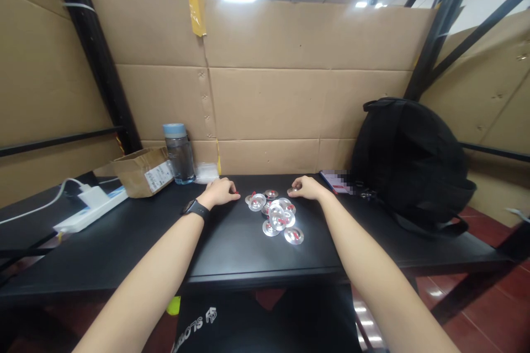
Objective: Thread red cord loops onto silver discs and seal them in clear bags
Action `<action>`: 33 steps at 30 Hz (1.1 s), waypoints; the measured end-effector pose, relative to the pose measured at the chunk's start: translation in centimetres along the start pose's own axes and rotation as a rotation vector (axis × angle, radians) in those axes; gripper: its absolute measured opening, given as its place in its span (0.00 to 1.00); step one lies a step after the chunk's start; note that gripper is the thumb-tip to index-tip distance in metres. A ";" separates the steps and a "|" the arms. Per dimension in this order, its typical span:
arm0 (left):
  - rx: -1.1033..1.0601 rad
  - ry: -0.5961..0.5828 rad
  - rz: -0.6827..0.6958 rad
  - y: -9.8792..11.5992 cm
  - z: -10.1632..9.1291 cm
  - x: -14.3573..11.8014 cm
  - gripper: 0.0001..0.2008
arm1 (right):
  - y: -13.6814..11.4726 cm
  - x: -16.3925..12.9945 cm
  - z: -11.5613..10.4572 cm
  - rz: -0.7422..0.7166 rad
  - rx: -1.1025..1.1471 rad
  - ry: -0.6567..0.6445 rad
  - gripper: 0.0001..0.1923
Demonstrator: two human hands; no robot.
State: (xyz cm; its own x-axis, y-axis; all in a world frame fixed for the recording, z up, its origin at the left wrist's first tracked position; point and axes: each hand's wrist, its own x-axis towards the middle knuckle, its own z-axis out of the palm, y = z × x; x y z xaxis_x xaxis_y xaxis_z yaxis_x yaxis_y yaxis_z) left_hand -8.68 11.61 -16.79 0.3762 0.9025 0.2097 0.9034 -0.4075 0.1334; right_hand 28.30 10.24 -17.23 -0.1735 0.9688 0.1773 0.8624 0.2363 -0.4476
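Several small silver metal discs with raised centres and red loops, which look like finger cymbals (276, 216), lie in a loose, overlapping pile on the black table (232, 256). Left of the pile, my left hand (219, 192) rests low with its fingers closed; a bit of red shows at the fingertips, but what it belongs to is hidden. A black watch (195, 209) is on that wrist. At the pile's far right side, my right hand (308, 187) pinches the edge of one finger cymbal (292, 191) between thumb and fingers.
Back left stand a water bottle (179, 155), an open cardboard box (143, 172) and a white power strip (91, 210) with a plugged-in charger. A black backpack (408, 162) fills the right side, with a phone-like flat item (334, 182) beside it. Cardboard walls (265, 88) enclose the back.
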 end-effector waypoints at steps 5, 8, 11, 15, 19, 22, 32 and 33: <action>-0.038 -0.001 0.079 0.2 -0.3 -0.1 0.05 | -0.1 0.0 0.1 -0.016 0.011 -0.017 0.20; -0.078 0.027 0.151 0.8 -0.9 -0.4 0.07 | -0.2 -0.1 0.1 -0.044 0.024 -0.023 0.18; -0.166 0.029 0.309 2.1 -1.4 -0.8 0.13 | -0.3 -0.1 0.1 -0.073 0.045 -0.045 0.11; -0.270 0.029 0.497 4.0 -1.5 -1.1 0.09 | -0.5 0.0 0.1 -0.083 0.057 -0.012 0.10; -0.237 0.089 0.502 4.9 -1.5 -1.2 0.03 | -1.2 0.0 0.0 -0.098 0.070 0.079 0.13; -0.225 0.101 0.507 4.9 -1.6 -1.3 0.05 | -2.5 -0.2 0.1 -0.133 0.103 0.085 0.12; -0.292 0.228 0.495 4.9 -1.4 -1.1 0.04 | -7.7 -1.9 1.5 -0.393 0.156 0.062 0.15; -0.316 0.268 0.489 5.1 -1.5 -1.2 0.05 | -8.1 -2.1 1.6 -0.402 0.174 0.049 0.18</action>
State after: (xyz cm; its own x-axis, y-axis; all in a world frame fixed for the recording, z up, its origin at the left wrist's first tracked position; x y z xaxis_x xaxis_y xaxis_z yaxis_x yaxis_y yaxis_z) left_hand -4.84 8.29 -14.91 0.6281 0.5526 0.5478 0.5212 -0.8215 0.2312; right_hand 20.86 6.39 -15.40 -0.4523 0.7935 0.4072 0.6375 0.6069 -0.4746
